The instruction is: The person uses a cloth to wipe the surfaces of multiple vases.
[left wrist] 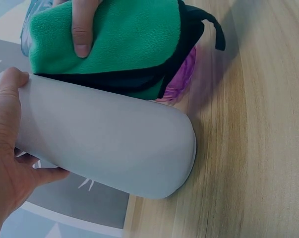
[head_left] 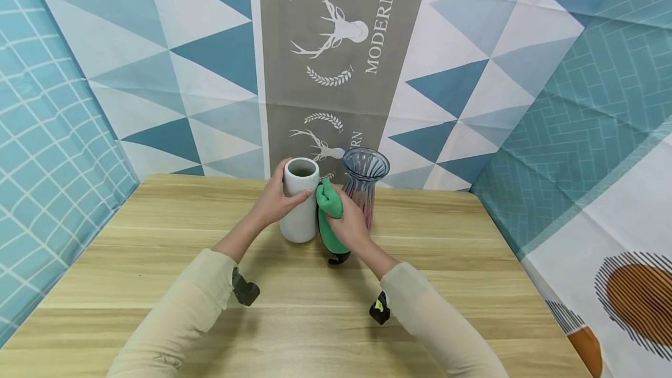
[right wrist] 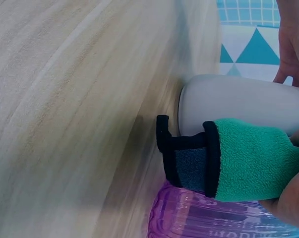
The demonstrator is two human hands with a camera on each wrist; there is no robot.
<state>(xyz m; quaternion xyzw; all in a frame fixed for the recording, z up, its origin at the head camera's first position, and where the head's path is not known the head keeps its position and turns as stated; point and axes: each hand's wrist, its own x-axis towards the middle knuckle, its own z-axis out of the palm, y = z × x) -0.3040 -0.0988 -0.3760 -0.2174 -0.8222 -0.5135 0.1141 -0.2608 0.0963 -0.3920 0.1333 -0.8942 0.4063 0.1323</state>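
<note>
A white cylindrical vase (head_left: 299,217) stands upright on the table, its open mouth facing up. My left hand (head_left: 276,197) grips it near the top, thumb across the front and fingers around the far side. A folded green cloth (head_left: 331,237) with black edging is bunched in my right hand (head_left: 350,223), which holds it against the vase's right side. In the left wrist view the cloth (left wrist: 129,39) lies along the vase's wall (left wrist: 109,134). Its dark hanging loop (right wrist: 162,131) shows in the right wrist view.
Just behind my right hand stands a ribbed glass vase (head_left: 366,167), bluish at the flared rim and pink-purple lower down (right wrist: 184,213). The wooden table (head_left: 294,331) ends at a patterned cloth backdrop (head_left: 220,86). Blue fabric walls (head_left: 42,133) flank it.
</note>
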